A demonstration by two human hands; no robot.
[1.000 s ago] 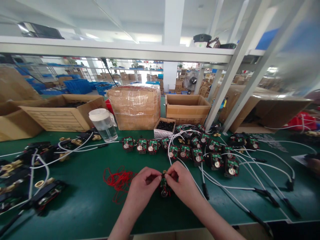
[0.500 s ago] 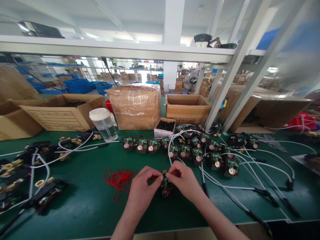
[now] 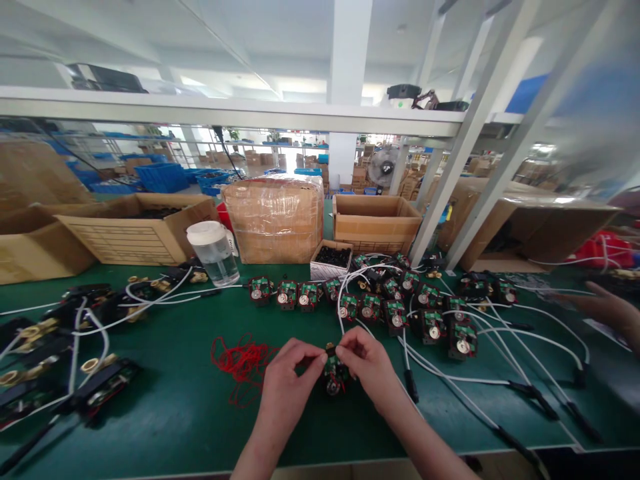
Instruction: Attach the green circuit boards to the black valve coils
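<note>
Pinch: left hand (image 3: 290,380), right hand (image 3: 369,370) both narrow, can't tell what's held
Support: imo brace black-cased green circuit module (image 3: 334,381) gently

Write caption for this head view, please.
Two bare hands pinch a small black-and-green circuit unit above a green tabletop.
</note>
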